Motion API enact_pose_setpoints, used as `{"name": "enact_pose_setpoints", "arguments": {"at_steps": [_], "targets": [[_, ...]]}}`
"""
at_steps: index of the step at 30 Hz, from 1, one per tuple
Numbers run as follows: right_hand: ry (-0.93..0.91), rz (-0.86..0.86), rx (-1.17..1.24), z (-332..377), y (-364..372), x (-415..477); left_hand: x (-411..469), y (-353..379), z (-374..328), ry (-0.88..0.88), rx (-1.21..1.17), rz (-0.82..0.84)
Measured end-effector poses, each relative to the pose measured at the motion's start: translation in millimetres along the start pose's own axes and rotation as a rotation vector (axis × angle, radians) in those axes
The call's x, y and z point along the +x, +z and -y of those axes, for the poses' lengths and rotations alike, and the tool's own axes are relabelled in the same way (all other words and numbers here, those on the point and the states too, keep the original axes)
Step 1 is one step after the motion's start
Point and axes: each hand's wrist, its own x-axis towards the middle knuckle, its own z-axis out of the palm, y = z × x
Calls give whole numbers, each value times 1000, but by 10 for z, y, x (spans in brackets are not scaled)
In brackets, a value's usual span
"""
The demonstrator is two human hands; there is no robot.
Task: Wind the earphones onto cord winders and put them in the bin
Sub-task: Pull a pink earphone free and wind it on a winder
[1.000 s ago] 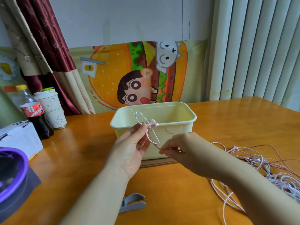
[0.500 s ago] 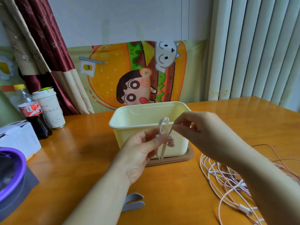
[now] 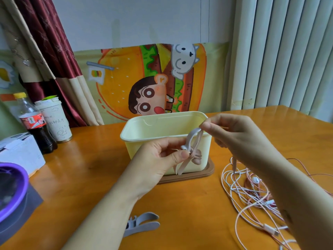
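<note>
**Closing the winder in front of the bin**

The left hand [image 3: 160, 161] pinches the pale cord winder [image 3: 192, 137] at its middle, thumb pressed on. The right hand [image 3: 236, 139] pinches its upper loop in its fingertips. The winder is held before the bin's [image 3: 153, 128] near wall. Best to pull the strap taut so no coil slips. Loose earphones [image 3: 246, 192] lie by the table's [image 3: 86, 177] right edge.

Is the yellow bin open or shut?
Open. The bin has no lid on top, its inner walls show, and it stands on a brown base.

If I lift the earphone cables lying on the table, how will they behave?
Probably floppy: the thin earphone cables lie in loose loops. Likely they snag and come up together, since many strands cross. They look light.
</note>
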Motion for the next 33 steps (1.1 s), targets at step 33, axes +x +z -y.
{"name": "enact_pose_setpoints", "arguments": {"at_steps": [33], "targets": [[325, 150, 427, -200, 440, -59, 37, -26, -4, -74, -413, -64]]}}
